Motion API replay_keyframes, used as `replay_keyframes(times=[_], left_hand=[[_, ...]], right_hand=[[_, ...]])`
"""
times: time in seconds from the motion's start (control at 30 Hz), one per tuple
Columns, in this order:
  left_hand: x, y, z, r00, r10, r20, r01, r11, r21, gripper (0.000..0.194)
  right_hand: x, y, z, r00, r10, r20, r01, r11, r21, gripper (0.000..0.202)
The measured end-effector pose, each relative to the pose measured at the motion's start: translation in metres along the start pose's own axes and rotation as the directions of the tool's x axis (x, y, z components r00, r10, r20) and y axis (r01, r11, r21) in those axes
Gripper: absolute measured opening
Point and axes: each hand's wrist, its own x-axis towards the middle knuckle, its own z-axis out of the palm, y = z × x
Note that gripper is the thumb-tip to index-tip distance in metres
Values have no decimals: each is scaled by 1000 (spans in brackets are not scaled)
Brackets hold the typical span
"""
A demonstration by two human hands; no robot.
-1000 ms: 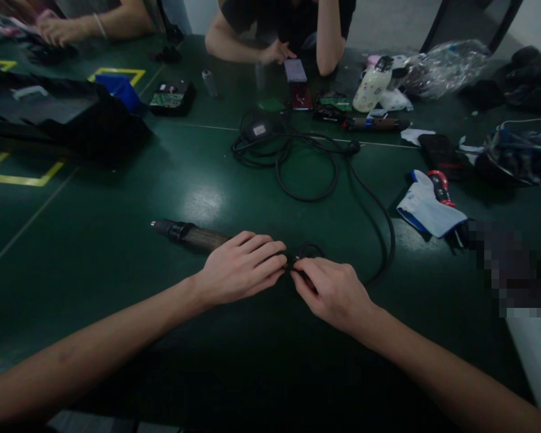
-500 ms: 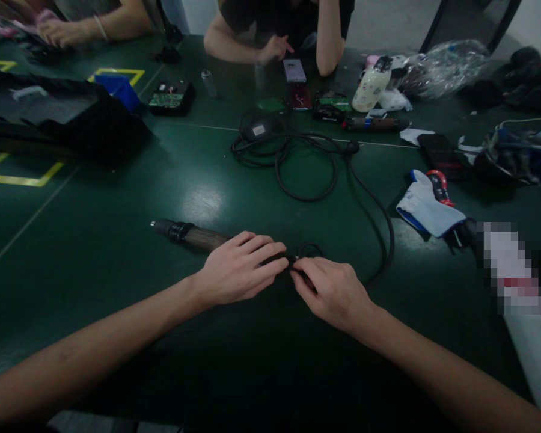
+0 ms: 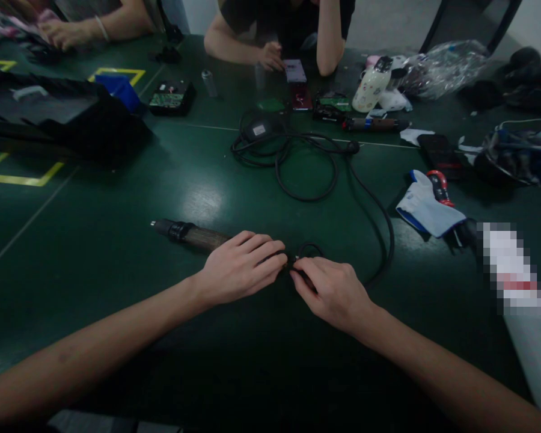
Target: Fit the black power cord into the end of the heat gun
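Tabletop (image 3: pixel 130 252) reads deep green, crossed by thin pale lines; tape (image 3: pixel 40 181) on it is yellow. Cylindrical tool (image 3: pixel 202 237): black nose, brown barrel, silvery tip. Cord (image 3: pixel 391 228): plain black. Adapter (image 3: pixel 270 125): black, white label. Glove (image 3: pixel 426 207): pale bluish white, edging blue. Curved handle (image 3: pixel 440 186): red and black. Bin (image 3: pixel 117 90): solid blue. Bottle (image 3: pixel 370 90): cream, small coloured motifs, black cap. Phone (image 3: pixel 294 70): pale lilac.

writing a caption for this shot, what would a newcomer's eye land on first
Probably the left hand, draped over a dark cylindrical tool near the centre, and the right hand close beside it. Beyond them, a black cable lies in loops; farther right is a white glove with blue edging.
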Motion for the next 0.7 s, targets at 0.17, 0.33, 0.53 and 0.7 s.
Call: replay_keyframes(times=[0.17, 0.33, 0.53, 0.7], left_hand=[[1, 1, 2, 1000, -27, -10, 27, 1000, 3, 21], [0, 0, 1, 1000, 20, -13, -20, 1000, 8, 25], [0, 0, 0, 1000, 24, -18, -24, 1000, 11, 22], [-1, 0, 1, 999, 37, -6, -37, 999, 6, 26]], right_hand=[[0, 0, 0, 1000, 4, 14, -4, 1000, 1, 19], [-1, 1, 3, 1000, 5, -6, -5, 1000, 0, 19], [-1, 2, 3, 1000, -5, -12, 5, 1000, -10, 17], [-1, 1, 2, 1000, -2, -11, 2, 1000, -3, 18]])
